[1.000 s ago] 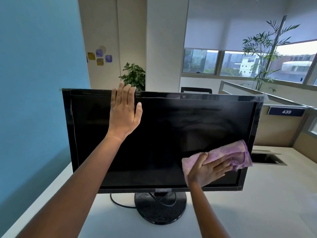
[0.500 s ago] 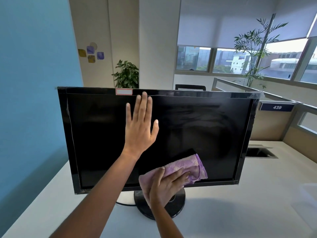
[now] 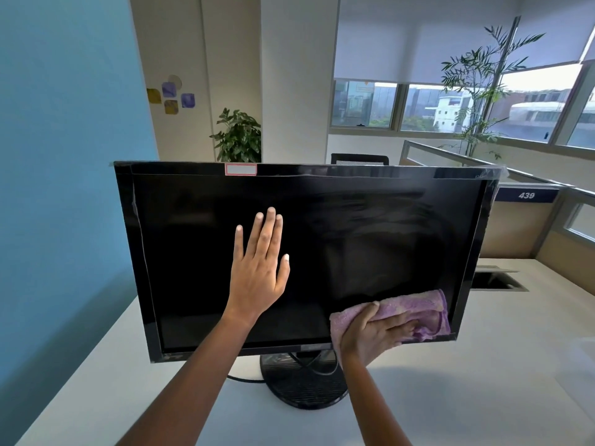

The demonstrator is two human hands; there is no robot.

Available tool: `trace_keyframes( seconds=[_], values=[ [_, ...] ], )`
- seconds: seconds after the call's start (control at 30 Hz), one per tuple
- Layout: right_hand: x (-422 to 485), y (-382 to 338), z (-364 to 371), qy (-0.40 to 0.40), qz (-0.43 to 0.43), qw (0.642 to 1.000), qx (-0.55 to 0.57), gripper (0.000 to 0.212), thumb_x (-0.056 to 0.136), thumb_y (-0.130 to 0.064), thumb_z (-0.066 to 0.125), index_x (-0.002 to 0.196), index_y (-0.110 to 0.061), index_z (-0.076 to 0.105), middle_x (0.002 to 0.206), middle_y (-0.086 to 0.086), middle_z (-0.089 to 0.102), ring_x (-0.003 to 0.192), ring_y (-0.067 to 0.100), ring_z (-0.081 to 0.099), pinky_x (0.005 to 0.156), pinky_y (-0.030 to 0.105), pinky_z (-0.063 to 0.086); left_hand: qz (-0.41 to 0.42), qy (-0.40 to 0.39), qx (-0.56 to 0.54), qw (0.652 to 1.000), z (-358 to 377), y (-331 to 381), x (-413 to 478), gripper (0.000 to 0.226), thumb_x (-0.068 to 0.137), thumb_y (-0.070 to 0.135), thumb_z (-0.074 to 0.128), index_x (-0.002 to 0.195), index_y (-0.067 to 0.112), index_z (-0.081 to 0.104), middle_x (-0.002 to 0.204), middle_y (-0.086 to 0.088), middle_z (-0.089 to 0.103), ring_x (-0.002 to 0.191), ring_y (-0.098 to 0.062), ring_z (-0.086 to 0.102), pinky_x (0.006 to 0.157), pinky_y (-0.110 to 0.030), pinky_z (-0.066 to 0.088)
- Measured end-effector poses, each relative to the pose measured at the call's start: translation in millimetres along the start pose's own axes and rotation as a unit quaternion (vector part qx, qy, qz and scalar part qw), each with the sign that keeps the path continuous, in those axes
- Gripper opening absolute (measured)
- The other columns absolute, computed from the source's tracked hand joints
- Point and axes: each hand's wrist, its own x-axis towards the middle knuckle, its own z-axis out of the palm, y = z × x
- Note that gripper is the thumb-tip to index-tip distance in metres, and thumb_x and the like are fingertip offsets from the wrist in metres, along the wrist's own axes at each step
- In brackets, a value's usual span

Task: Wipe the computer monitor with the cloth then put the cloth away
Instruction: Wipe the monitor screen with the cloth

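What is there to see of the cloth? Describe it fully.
The cloth is a soft, fuzzy lilac-pink rag, loosely bunched and folded. It lies pressed flat against the lower right corner of the dark monitor screen, its far edge near the bezel. The right hand pins it there, fingers spread over its lower part. Nothing else touches it.

We're in an office: a monitor (image 3: 306, 252) stands on a white desk (image 3: 483, 381), low cubicle partitions (image 3: 521, 233) run behind it, one carrying a number plate (image 3: 526, 195) reading 439. Roller blinds (image 3: 418, 37) hang over wide windows (image 3: 418, 107) showing city buildings, with potted plants (image 3: 240, 136) about.
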Motion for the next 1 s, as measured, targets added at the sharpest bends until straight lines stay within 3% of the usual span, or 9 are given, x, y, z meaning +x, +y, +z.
trace_keyframes(
  seconds=[0.1,0.27,0.43,0.5,0.57,0.63,0.7,0.87,1.0],
  values=[
    [-38,-11,10,-0.029,-0.002,0.999,0.016,0.078,0.088,-0.043,0.028,0.147,0.000,-0.001,0.155,0.026,-0.003,0.144,0.038,-0.004,0.116,0.048,0.002,0.004,-0.012,0.014,1.000,-2,-2,-5,0.059,0.088,0.031,0.035,0.140,0.004,0.028,0.148,-0.014,0.033,0.140,-0.025,0.022,0.111,-0.048,0.021],
    [-124,-21,33,-0.121,-0.073,0.990,-0.016,0.078,0.085,-0.050,0.025,0.140,-0.006,-0.008,0.152,0.027,-0.008,0.143,0.042,-0.007,0.117,0.049,0.003,0.018,-0.019,-0.008,1.000,-2,-11,-16,0.058,0.088,0.030,0.035,0.140,0.004,0.030,0.148,-0.014,0.034,0.138,-0.024,0.026,0.113,-0.045,0.022],
    [-153,-23,36,-0.142,-0.072,0.987,-0.005,0.065,0.086,-0.019,0.040,0.142,0.007,0.020,0.151,0.031,0.009,0.142,0.043,0.007,0.116,0.048,0.012,0.071,-0.069,-0.057,0.993,-7,-31,-38,0.054,0.088,0.024,0.034,0.138,0.003,0.036,0.147,-0.013,0.037,0.138,-0.024,0.029,0.115,-0.037,0.006],
    [-150,-22,31,-0.140,-0.062,0.988,0.029,0.058,0.091,-0.008,0.043,0.144,0.002,0.021,0.154,0.026,0.007,0.144,0.037,0.004,0.117,0.045,0.011,0.109,-0.081,-0.097,0.986,-8,-39,-50,0.050,0.088,0.020,0.034,0.133,0.003,0.044,0.142,-0.014,0.045,0.135,-0.026,0.036,0.115,-0.034,0.007],
    [-147,-22,24,-0.150,-0.043,0.986,0.063,0.060,0.093,-0.005,0.043,0.147,-0.006,0.017,0.156,0.018,0.004,0.144,0.029,0.002,0.117,0.040,0.010,0.136,-0.095,-0.147,0.975,-11,-46,-62,0.046,0.087,0.019,0.035,0.128,0.004,0.051,0.134,-0.011,0.054,0.128,-0.026,0.046,0.114,-0.031,0.019],
    [-145,-23,17,-0.143,-0.031,0.986,0.085,0.058,0.094,-0.004,0.041,0.147,-0.006,0.017,0.156,0.016,0.006,0.144,0.027,0.004,0.117,0.040,0.012,0.143,-0.120,-0.198,0.962,-14,-51,-74,0.043,0.087,0.021,0.036,0.123,0.007,0.056,0.124,-0.008,0.063,0.119,-0.022,0.057,0.105,-0.031,0.042],
    [-144,-26,11,-0.137,-0.011,0.985,0.104,0.056,0.095,-0.005,0.039,0.146,-0.004,0.017,0.155,0.016,0.008,0.144,0.028,0.007,0.117,0.040,0.014,0.129,-0.165,-0.255,0.944,-18,-55,-85,0.043,0.090,0.025,0.035,0.125,0.010,0.055,0.119,-0.005,0.065,0.109,-0.019,0.063,0.090,-0.030,0.053],
    [-144,-37,0,-0.128,0.060,0.979,0.147,0.052,0.100,-0.016,0.032,0.148,-0.010,0.013,0.155,0.012,0.015,0.142,0.028,0.017,0.116,0.039,0.020,0.147,-0.271,-0.308,0.900,-21,-52,-109,0.056,0.088,0.048,0.029,0.139,0.024,0.035,0.133,0.004,0.053,0.109,-0.011,0.058,0.087,-0.016,0.044],
    [-146,-51,-14,-0.136,0.114,0.965,0.191,0.051,0.101,-0.027,0.031,0.148,-0.022,0.014,0.150,0.009,0.030,0.132,0.029,0.037,0.110,0.045,0.035,0.131,-0.263,-0.351,0.889,-24,-39,-118,0.047,0.093,0.046,0.034,0.134,0.024,0.042,0.127,0.007,0.058,0.103,-0.009,0.061,0.080,-0.005,0.039]
  ],
)
